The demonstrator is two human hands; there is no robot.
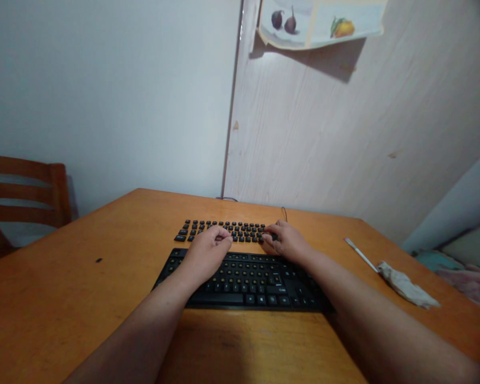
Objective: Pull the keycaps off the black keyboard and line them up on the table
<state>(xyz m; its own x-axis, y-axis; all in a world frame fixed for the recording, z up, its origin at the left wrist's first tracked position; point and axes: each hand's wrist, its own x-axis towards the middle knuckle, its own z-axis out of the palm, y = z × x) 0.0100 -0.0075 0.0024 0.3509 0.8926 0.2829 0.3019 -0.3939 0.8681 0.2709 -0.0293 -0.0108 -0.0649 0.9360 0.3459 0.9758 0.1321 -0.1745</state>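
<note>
A black keyboard (232, 301) lies on the table, with many of its key positions bare and small pale posts showing. Just beyond it, loose black keycaps (246, 233) are laid out in rows. My left hand (208, 253) hovers over the keyboard's left part and the keycaps. Its fingers are curled and the thumb meets them; whatever may be in the pinch is hidden. My right hand (287, 241) is at the right end of the rows, thumb and fingers closed about a dark keycap (273, 235).
A single dark piece (99, 260) lies on the wooden table (116, 304) at left. To the right are a white-handled brush (362, 255) and a crumpled cloth (406, 288). A wooden chair (28, 186) stands at the left, and a wall (152, 96) borders the table's far edge.
</note>
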